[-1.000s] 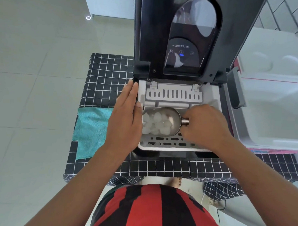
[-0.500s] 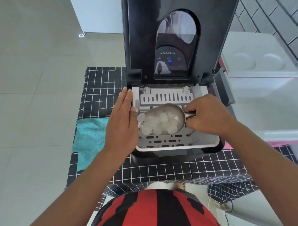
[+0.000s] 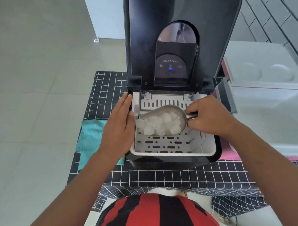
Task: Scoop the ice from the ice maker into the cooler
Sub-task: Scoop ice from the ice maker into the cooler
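Counts: one of nearly everything, two hands, many ice pieces.

One ice maker (image 3: 173, 159) with one raised lid (image 3: 182, 28) and one white basket (image 3: 207, 147); one metal scoop (image 3: 165, 110); one heap of ice (image 3: 161, 124), its pieces too clustered to number exactly, well over ten; one cooler (image 3: 272, 119) with one open lid (image 3: 268, 67) showing two round recesses; one teal cloth (image 3: 90, 135); one checked counter (image 3: 108, 86); two hands, left (image 3: 118, 130) and right (image 3: 208, 116).
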A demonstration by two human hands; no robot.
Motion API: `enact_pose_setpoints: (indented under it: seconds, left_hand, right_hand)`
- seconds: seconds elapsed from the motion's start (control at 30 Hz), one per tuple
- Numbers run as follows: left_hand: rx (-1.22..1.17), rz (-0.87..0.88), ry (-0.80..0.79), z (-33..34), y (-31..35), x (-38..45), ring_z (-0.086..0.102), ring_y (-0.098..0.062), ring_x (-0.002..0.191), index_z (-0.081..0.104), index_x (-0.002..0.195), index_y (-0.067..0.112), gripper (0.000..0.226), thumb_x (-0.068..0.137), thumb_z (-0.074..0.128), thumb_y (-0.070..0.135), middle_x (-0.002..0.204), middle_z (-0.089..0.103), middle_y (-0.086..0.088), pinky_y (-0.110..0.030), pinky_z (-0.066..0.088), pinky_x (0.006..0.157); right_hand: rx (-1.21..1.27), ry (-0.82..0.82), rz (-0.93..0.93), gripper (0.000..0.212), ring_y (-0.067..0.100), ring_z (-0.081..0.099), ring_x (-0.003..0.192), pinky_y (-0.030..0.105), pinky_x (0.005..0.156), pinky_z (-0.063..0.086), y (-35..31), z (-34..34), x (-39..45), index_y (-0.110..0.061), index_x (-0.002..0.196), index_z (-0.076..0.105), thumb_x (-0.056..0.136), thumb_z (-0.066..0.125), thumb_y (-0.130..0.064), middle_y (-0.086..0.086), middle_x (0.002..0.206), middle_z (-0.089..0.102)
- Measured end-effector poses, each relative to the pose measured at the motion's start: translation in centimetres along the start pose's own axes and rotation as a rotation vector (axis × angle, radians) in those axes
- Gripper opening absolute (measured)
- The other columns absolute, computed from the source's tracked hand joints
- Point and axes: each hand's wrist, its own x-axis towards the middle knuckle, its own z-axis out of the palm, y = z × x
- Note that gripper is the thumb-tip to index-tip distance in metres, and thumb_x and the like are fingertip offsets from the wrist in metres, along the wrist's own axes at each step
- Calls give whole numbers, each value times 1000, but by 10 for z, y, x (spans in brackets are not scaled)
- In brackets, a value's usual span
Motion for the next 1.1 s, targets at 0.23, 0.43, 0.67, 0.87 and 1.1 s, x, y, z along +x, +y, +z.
enact_pose_setpoints:
  seconds: [0.23,0.43,0.67,0.87,1.1]
  left_hand:
    - [23,-39,22,-2,9,0,24,5,142,36,152,22,46,106,38,21,158,30,12,-1,14,109]
    - [30,-92,120,-1,27,-2,30,0,140,43,148,19,46,102,48,18,155,37,8,-10,21,114]
    - [22,23,174,17,80,6,37,4,131,49,143,20,46,97,52,21,148,46,4,-4,23,106]
    - [-7,121,53,80,141,14,40,-4,132,50,140,20,43,97,53,17,145,49,6,-3,22,106]
    - [81,157,-235,199,204,26,29,-16,143,38,147,13,51,99,49,24,153,36,-2,-22,17,117]
  right_hand:
    - [27,-10,-67,10,19,47,47,29,51,44,8,-5,4,-13,53,65,62,63,-10,1,44,51]
    - [115,33,-85,30,11,30,44,27,46,29,21,-21,-3,-17,42,41,60,63,-7,-1,41,37]
    - [181,92,83,19,11,28,50,28,51,27,74,-56,-35,-7,52,56,61,72,-9,13,49,42]
    - [195,109,330,20,12,35,55,28,56,29,152,-77,-92,5,66,57,64,71,-9,24,62,48]
    - [-87,225,575,19,27,56,64,30,54,44,239,-85,-149,-8,59,57,66,67,-22,7,56,56]
